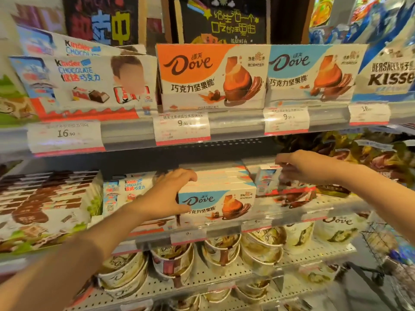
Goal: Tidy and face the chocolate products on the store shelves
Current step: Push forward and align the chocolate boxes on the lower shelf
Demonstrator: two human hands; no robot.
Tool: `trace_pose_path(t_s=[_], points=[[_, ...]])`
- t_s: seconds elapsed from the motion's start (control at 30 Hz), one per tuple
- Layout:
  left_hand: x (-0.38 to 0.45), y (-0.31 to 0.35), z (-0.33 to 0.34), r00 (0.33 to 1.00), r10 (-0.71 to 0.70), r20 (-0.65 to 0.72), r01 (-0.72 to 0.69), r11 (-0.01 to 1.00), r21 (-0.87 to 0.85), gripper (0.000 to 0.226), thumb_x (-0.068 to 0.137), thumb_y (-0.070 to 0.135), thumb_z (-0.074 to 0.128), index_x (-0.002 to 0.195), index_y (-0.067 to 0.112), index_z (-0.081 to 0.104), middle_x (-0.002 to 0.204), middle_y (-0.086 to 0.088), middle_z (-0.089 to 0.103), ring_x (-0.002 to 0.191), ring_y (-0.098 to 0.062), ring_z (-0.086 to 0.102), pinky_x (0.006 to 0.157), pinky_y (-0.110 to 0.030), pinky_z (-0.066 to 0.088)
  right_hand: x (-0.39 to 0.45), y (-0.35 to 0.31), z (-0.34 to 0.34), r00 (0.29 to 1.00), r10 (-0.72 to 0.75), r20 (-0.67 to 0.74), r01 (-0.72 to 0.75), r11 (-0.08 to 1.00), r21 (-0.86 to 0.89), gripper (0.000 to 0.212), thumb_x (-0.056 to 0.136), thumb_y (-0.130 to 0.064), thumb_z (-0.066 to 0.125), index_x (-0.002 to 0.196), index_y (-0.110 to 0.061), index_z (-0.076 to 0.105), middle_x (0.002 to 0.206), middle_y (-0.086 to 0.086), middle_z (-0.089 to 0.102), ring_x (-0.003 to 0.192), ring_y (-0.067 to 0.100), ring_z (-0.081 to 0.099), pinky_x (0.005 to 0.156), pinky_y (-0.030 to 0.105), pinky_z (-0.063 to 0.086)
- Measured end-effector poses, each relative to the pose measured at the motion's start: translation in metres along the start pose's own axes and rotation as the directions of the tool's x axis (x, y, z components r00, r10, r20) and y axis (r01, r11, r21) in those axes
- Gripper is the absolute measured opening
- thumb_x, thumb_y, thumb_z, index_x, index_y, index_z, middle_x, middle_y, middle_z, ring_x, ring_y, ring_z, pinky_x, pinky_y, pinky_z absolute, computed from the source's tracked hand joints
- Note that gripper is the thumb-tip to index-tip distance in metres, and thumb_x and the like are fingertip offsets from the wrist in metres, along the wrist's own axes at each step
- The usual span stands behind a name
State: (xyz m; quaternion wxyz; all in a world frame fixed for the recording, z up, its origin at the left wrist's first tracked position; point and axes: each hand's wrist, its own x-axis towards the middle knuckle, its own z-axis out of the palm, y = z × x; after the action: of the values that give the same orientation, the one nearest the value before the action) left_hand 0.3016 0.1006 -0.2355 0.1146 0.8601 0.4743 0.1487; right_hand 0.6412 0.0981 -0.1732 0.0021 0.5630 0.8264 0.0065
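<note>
On the middle shelf a row of blue-and-white Dove boxes (219, 202) stands face out. My left hand (171, 194) grips the left end of that row, thumb on the front box, fingers over the top. To the right, my right hand (292, 168) pinches the top of a small Kinder box (268, 179) standing behind the row. Another Kinder box (125, 189) stands left of my left hand. The upper shelf holds large Kinder boxes (83, 86), an orange Dove box (212, 77) and a blue Dove box (311, 74).
Dark chocolate packs (42, 205) fill the middle shelf's left side. Dove cups (173, 263) crowd the lower shelf. A Hershey's Kisses bag (388, 75) hangs at upper right, and brown foil bags (370, 158) lie behind my right arm. Price tags (182, 127) line the shelf rails.
</note>
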Motion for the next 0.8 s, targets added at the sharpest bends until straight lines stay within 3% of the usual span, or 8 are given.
trace_pose_path(t_s=[0.17,0.27,0.37,0.43,0.5,0.57,0.7,0.8], points=[[-0.008,0.0,-0.005,0.998,-0.064,-0.009,0.064,0.998,-0.022,0.058,0.077,0.042,0.071,0.124,0.044,0.036,0.139,0.013,0.034,0.122,-0.006,0.035,0.107,-0.035,0.037,-0.006,0.021,-0.008,0.985,-0.135,-0.112,0.16,0.95,0.266,0.027,0.091,-0.026,0.057,0.118,-0.025,0.052,0.109,-0.011,0.063,0.1,0.005,0.06,0.088,0.02,0.049],[-0.024,-0.001,-0.015,0.99,-0.126,-0.057,0.125,0.992,-0.01,0.087,0.058,0.074,0.065,0.133,0.04,0.035,0.139,0.016,0.036,0.124,-0.005,0.036,0.107,-0.033,0.034,0.001,0.015,-0.016,0.965,-0.209,-0.157,0.26,0.836,0.484,0.033,0.087,-0.039,0.06,0.115,-0.022,0.059,0.114,-0.012,0.064,0.099,-0.004,0.06,0.081,0.003,0.042],[-0.05,-0.015,-0.026,0.979,-0.199,-0.049,0.202,0.976,0.08,0.112,0.041,0.087,0.056,0.138,0.035,0.031,0.133,0.023,0.03,0.123,0.0,0.032,0.107,-0.025,0.029,0.012,-0.007,-0.021,0.959,-0.275,-0.068,0.258,0.748,0.611,0.037,0.081,-0.04,0.058,0.112,-0.02,0.062,0.105,-0.008,0.07,0.095,0.001,0.064,0.081,0.015,0.05],[-0.069,-0.029,-0.029,0.97,-0.237,-0.058,0.244,0.954,0.174,0.099,0.045,0.081,0.064,0.128,0.032,0.039,0.129,0.02,0.037,0.116,-0.002,0.039,0.102,-0.025,0.036,0.025,-0.029,-0.021,0.955,-0.295,-0.037,0.252,0.74,0.624,0.039,0.079,-0.036,0.058,0.115,-0.021,0.057,0.099,-0.006,0.072,0.09,0.005,0.067,0.08,0.023,0.053],[-0.088,-0.047,-0.028,0.957,-0.284,-0.067,0.291,0.925,0.244,0.066,0.059,0.064,0.07,0.112,0.029,0.049,0.117,0.013,0.05,0.106,-0.007,0.048,0.093,-0.029,0.043,0.039,-0.055,-0.015,0.956,-0.292,-0.02,0.232,0.715,0.66,0.035,0.084,-0.031,0.061,0.116,-0.024,0.05,0.092,-0.005,0.073,0.083,0.005,0.069,0.072,0.019,0.053],[-0.104,-0.059,-0.029,0.943,-0.33,-0.034,0.325,0.9,0.289,0.049,0.073,0.048,0.071,0.115,0.028,0.055,0.118,0.009,0.057,0.108,-0.012,0.052,0.093,-0.029,0.044,0.056,-0.085,-0.011,0.957,-0.287,-0.036,0.23,0.679,0.697,0.034,0.086,-0.029,0.063,0.116,-0.025,0.048,0.095,-0.002,0.072,0.081,0.009,0.069,0.068,0.019,0.053],[-0.112,-0.066,-0.031,0.95,-0.312,0.026,0.29,0.908,0.302,0.055,0.084,0.053,0.046,0.126,0.02,0.056,0.127,-0.001,0.06,0.114,-0.02,0.057,0.095,-0.03,0.046,0.088,-0.146,-0.007,0.96,-0.265,-0.093,0.252,0.664,0.704,0.037,0.088,-0.031,0.061,0.121,-0.019,0.051,0.111,0.0,0.063,0.09,0.01,0.061,0.073,0.021,0.046],[-0.106,-0.063,-0.038,0.959,-0.278,0.052,0.247,0.912,0.328,0.041,0.092,0.032,0.052,0.131,0.018,0.051,0.131,-0.002,0.056,0.116,-0.02,0.054,0.093,-0.025,0.041,0.108,-0.185,-0.006,0.967,-0.214,-0.141,0.24,0.557,0.796,0.039,0.09,-0.025,0.06,0.126,-0.022,0.049,0.12,0.005,0.059,0.097,0.014,0.061,0.075,0.02,0.049]])
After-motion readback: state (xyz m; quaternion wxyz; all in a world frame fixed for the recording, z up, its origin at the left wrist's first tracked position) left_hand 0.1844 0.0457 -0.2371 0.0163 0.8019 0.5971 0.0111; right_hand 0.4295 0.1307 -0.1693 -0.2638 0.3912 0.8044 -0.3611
